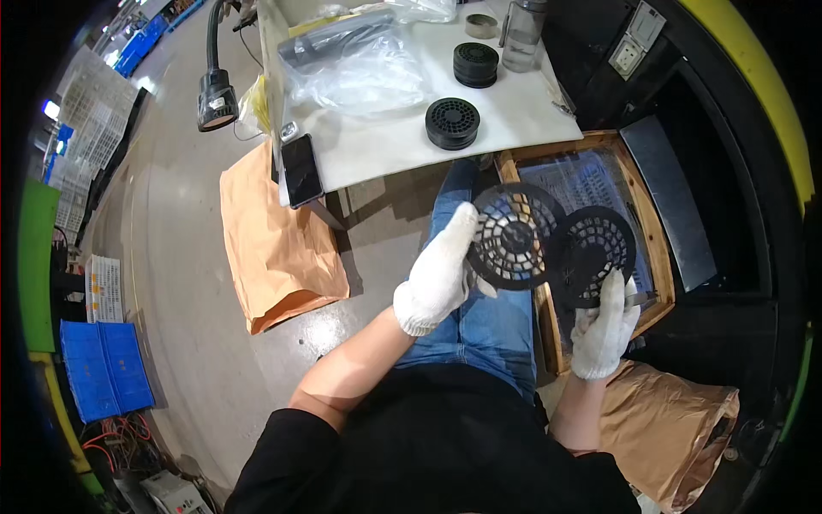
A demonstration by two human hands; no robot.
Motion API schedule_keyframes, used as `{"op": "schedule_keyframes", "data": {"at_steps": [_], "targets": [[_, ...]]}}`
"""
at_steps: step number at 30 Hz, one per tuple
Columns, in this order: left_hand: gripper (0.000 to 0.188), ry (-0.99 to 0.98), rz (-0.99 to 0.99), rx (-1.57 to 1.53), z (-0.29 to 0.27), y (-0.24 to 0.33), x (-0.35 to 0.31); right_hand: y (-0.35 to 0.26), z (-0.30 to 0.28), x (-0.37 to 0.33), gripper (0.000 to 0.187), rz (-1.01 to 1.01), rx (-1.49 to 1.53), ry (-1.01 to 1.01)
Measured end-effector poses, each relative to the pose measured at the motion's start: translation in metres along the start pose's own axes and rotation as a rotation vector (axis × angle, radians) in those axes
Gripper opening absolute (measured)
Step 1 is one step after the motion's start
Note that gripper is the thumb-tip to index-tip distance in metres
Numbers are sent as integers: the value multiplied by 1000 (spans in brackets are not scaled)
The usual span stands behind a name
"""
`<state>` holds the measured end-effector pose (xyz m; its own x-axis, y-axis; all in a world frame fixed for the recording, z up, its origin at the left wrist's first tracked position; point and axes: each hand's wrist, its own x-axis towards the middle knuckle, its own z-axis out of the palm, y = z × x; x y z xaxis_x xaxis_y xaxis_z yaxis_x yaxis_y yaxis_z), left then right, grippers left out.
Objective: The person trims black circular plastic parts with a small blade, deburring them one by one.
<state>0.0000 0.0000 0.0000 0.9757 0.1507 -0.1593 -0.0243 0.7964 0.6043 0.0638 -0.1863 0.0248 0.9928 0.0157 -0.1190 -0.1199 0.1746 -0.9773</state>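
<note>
Both my hands wear white knit gloves. My left hand (445,265) grips a round black plastic grille (516,237) by its left edge, thumb on top. Closed on the lower edge of a second black grille (592,255) is my right hand (604,330). The two grilles are held up over my lap, their rims overlapping in the middle; I cannot tell whether they are joined. A short thin metallic piece (642,298) juts out beside the right hand, too small to identify. On the white table ahead stand two stacks of similar grilles, a near stack (452,124) and a far stack (475,65).
Below the grilles is a wooden-framed box (655,248) with a blue crate inside. The table (385,158) holds a phone (301,170), clear plastic bags (360,77) and a bottle (523,34). Brown paper bags stand left (282,240) and lower right (668,428). A lamp (217,98) hangs left.
</note>
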Motion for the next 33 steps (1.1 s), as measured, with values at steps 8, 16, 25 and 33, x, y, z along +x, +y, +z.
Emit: {"op": "schedule_keyframes", "data": {"at_steps": [8, 16, 25, 33], "targets": [[42, -155, -118, 554, 5, 3, -6, -12, 5, 0, 13, 103, -119, -219], [32, -77, -47, 615, 21, 21, -6, 16, -5, 13, 24, 90, 34, -287], [29, -67, -62, 418, 21, 21, -7, 44, -4, -3, 24, -417, -542, -795], [31, -75, -66, 363, 17, 13, -7, 59, -8, -7, 35, -493, -630, -792]]}}
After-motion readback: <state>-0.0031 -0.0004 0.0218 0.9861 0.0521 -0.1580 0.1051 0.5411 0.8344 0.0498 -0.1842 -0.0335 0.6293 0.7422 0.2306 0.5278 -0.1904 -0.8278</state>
